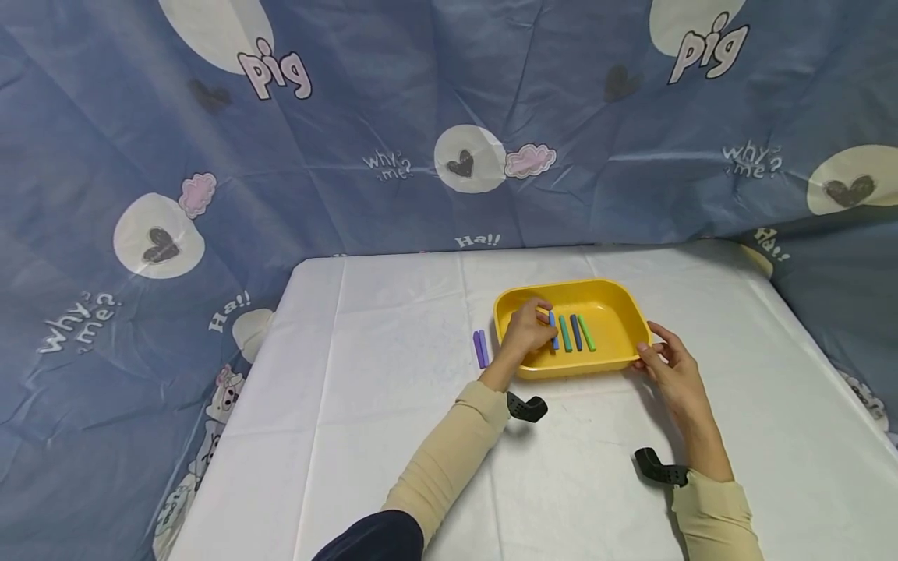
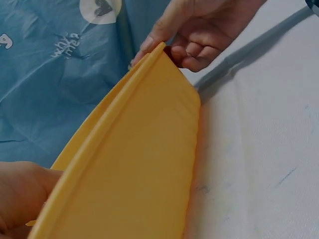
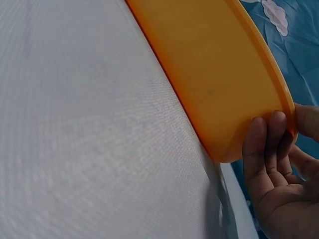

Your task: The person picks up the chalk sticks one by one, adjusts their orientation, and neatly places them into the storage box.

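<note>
A yellow tray (image 1: 603, 365) stands on the white cloth, with a row of short coloured sticks inside. My left hand (image 1: 528, 331) reaches over its left side and pinches a blue stick (image 1: 553, 321) between thumb and fingers. Right of that stick lie a teal stick (image 1: 565, 333), a dark blue stick (image 1: 576, 333) and a green stick (image 1: 587, 333). The right hand (image 1: 675, 375) grips the tray's front right corner, thumb at the rim; the right wrist view shows fingers (image 3: 255, 144) against the outer wall. In the left wrist view, the tray wall hides the left fingertips and the sticks.
Two purple sticks (image 1: 480, 349) lie side by side on the white cloth (image 1: 393, 335), just left of the tray. Behind the table hangs a blue printed curtain (image 1: 393, 93). Each wrist carries a black camera mount (image 1: 526, 407).
</note>
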### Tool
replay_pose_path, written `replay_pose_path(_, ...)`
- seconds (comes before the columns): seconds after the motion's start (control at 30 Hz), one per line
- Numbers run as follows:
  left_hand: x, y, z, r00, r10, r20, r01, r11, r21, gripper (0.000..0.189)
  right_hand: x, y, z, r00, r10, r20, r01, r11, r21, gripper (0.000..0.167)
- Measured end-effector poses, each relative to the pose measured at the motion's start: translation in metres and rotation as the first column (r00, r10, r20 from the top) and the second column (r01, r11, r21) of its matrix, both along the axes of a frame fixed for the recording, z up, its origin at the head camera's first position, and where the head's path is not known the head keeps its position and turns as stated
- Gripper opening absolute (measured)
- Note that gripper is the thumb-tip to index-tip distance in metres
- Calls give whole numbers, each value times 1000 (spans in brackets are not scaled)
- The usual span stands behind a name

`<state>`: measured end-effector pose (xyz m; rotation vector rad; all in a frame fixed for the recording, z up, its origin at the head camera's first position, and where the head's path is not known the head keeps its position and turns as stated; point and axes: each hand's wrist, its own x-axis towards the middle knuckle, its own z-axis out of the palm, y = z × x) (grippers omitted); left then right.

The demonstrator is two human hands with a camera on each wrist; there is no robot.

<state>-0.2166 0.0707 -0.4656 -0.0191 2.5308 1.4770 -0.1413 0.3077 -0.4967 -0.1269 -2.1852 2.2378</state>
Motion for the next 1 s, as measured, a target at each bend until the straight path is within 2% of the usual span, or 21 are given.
replay_pose_path(0.2, -3, 4, -5, 998, -28, -60, 20, 993, -120, 40, -1, -1, 2, 1000, 2, -18, -2, 1000, 7, 58)
replay_pose_path(0.57, -4, 8, -5, 999, -31, -39, 23, 983, -181, 40, 0, 0, 2, 1000, 4, -17, -3, 1000, 25, 58)
replay_pose_path(1.0, -7, 13, -6, 994, -74, -86, 46, 955, -293, 38, 0, 1, 0, 1000, 6, -21, -7, 1000, -10, 58)
